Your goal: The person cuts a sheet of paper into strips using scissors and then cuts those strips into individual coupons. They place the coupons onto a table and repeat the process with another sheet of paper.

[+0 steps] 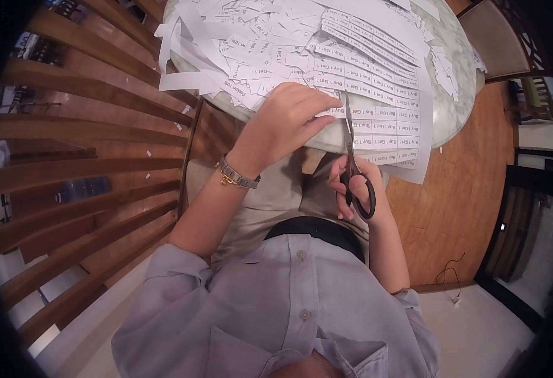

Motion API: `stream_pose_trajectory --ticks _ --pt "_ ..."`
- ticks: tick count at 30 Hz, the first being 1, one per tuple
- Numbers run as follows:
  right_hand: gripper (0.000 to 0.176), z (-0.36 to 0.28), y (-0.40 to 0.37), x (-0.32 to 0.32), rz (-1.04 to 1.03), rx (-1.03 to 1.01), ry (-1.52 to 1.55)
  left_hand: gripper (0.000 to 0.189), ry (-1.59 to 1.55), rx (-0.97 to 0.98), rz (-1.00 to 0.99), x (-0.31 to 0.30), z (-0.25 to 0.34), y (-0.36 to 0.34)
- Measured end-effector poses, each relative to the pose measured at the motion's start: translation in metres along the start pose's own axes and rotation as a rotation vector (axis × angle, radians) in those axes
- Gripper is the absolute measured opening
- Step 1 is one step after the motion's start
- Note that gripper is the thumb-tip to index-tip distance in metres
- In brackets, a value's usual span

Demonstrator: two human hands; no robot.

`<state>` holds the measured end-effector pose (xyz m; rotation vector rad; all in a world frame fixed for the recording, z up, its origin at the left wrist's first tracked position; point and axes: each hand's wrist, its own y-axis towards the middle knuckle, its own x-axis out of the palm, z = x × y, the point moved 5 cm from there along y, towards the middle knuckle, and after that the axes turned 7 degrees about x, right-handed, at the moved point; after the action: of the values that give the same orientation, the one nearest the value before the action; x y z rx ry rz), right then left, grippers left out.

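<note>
My right hand (359, 186) grips black-handled scissors (350, 135), fingers through the loops and the blades pointing away from me. The blades lie across the left end of a printed sheet (386, 129) with rows of "Buy 1 Get 1" labels. My left hand (289, 120) is closed, thumb and index finger pinching the end of a paper strip (333, 111) just left of the blades. A bracelet and a watch-like band circle that wrist.
A pile of cut paper slips (257, 47) spreads over the far left of the round marble table (462, 116). More strips (364, 41) lie at the back, with small slips (443, 72) at the right. A slatted wooden railing (87, 129) stands on the left.
</note>
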<state>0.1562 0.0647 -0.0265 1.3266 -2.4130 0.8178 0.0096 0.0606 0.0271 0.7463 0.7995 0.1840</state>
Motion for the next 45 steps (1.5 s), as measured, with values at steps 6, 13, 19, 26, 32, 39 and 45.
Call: stream_pose_trajectory --ticks 6,13,19,26,32,39,45 --pt "0.026 -0.002 -0.001 0.001 0.046 0.051 -0.049 0.020 0.004 -0.011 -0.020 -0.002 0.000 0.000" --pt "0.032 0.003 -0.002 -0.001 0.050 0.040 -0.061 0.021 0.110 -0.010 0.005 -0.021 -0.013 0.000" --pt "0.054 -0.002 0.000 0.002 -0.035 -0.033 0.010 0.020 0.200 0.014 -0.054 -0.020 -0.011 0.011" --pt "0.058 -0.010 0.006 0.003 -0.001 -0.049 -0.013 0.018 0.203 0.003 -0.069 0.003 -0.017 0.020" --pt "0.058 -0.015 0.005 0.003 -0.010 -0.065 0.003 0.015 0.208 -0.011 -0.052 0.007 -0.020 0.024" --pt "0.057 -0.013 0.004 0.000 0.008 -0.071 -0.011 0.014 0.149 0.025 -0.030 0.009 -0.015 0.024" --pt "0.051 -0.014 0.007 0.000 0.021 -0.067 -0.004 0.013 0.112 0.018 -0.025 0.008 -0.011 0.021"
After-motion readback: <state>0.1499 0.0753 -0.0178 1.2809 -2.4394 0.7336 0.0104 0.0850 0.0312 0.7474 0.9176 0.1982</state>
